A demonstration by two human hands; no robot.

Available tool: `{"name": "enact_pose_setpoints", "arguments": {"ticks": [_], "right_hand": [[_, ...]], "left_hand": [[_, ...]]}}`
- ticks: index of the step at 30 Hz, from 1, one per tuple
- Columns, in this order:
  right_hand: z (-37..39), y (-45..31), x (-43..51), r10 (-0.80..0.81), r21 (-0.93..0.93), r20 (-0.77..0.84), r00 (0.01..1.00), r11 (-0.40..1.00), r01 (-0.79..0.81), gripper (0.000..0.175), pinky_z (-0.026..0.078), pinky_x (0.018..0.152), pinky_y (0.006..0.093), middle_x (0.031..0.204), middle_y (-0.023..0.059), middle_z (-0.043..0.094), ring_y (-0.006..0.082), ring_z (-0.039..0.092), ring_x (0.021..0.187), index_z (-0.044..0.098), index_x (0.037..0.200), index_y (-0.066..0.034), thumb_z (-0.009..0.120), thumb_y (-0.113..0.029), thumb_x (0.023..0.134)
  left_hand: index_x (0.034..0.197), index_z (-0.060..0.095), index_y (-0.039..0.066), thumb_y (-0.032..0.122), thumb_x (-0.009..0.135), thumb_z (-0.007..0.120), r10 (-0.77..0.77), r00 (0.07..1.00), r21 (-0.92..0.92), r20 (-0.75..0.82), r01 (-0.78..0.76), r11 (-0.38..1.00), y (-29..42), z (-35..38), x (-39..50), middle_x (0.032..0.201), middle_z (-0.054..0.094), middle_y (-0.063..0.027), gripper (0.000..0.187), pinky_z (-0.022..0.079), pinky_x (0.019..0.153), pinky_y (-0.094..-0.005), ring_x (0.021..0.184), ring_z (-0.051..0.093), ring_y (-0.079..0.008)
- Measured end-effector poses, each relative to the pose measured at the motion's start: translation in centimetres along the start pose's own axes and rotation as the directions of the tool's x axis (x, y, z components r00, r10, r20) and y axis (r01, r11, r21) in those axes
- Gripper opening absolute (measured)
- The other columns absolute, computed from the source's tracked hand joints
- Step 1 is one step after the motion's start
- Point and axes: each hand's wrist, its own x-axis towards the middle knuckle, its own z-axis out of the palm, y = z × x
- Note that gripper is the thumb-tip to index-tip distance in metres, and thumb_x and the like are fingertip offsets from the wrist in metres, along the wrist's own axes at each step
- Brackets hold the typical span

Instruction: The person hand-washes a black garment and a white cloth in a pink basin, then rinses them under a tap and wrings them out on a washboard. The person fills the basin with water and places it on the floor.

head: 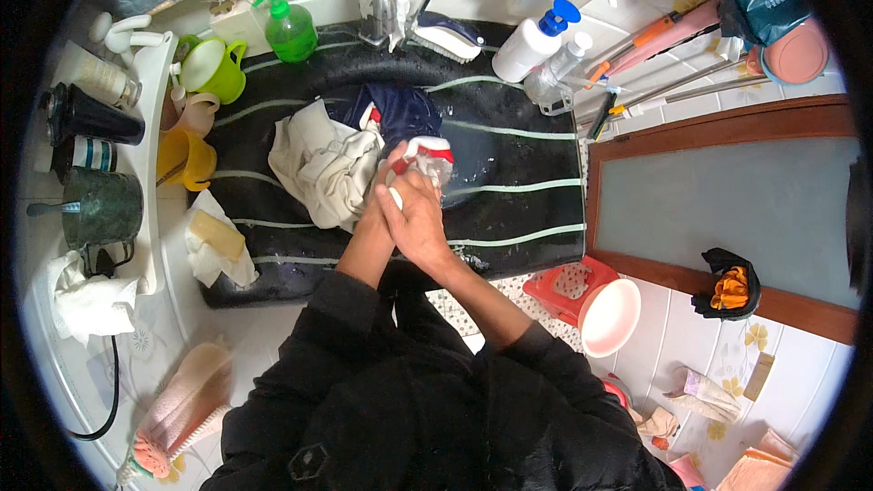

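Note:
A bunched navy garment (402,112) with red and white trim (433,148) lies wet in the black basin (487,157). My left hand (382,201) grips the trimmed part from the left, its fingers partly hidden. Crossing over it, my right hand (419,218) presses onto the same wet cloth with curled fingers. A small white piece (395,198) shows by my right thumb; whether it is soap or cloth I cannot tell. A crumpled off-white garment (331,164) rests against the basin's left side, beside my left hand.
Behind the basin stand a green soap pump bottle (291,31), a faucet (378,17), a scrub brush (447,37) and a white pump bottle (532,44). Cups (215,71) and a soap bar (217,234) sit left. A red bucket (569,286) and a framed door (723,204) are right.

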Motion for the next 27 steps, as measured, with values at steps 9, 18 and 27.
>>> {"name": "enact_pose_setpoints", "arguments": {"ticks": [9, 18, 27], "right_hand": [[1.4, 9.9, 6.1, 0.244, -0.254, -0.178, 0.953, 0.925, -0.284, 0.037, 0.047, 0.081, 0.0550, 0.094, 0.0269, 0.064, 0.0452, 0.062, 0.089, 0.064, 0.090, 0.0014, 0.049, -0.029, 0.104], [0.1, 5.3, 4.5, 0.190, -0.082, -0.074, 0.979, 0.977, -0.196, 0.033, 0.047, 0.077, 0.0491, 0.087, 0.0223, 0.061, 0.0411, 0.059, 0.087, 0.067, 0.090, -0.0028, 0.061, -0.035, 0.097], [2.6, 3.8, 3.7, 0.076, -0.220, -0.102, 0.992, 0.971, -0.097, 0.028, 0.039, 0.083, 0.0483, 0.090, 0.0163, 0.059, 0.0365, 0.054, 0.093, 0.069, 0.084, -0.0024, 0.061, -0.027, 0.094]], "left_hand": [[0.130, 0.060, 0.005, 0.035, 0.108, 0.036, 0.266, 0.912, 0.102, -0.313, -0.246, 0.964, -1.8, 0.8, 0.6, 0.132, 0.065, -0.0075, 0.044, 0.045, 0.108, -0.0426, 0.122, 0.060, -0.0238], [0.122, 0.067, 0.008, 0.062, 0.093, 0.057, 0.096, 0.976, -0.087, -0.194, -0.114, 0.990, 0.0, 0.5, 0.5, 0.127, 0.067, -0.0165, 0.061, 0.041, 0.111, -0.0503, 0.121, 0.061, -0.0313], [0.118, 0.062, 0.009, 0.031, 0.106, 0.043, 0.268, 0.949, -0.101, 0.164, -0.254, 0.962, -0.7, -2.0, 0.7, 0.124, 0.064, -0.0063, 0.031, 0.049, 0.099, -0.0438, 0.114, 0.061, -0.0264]]}}
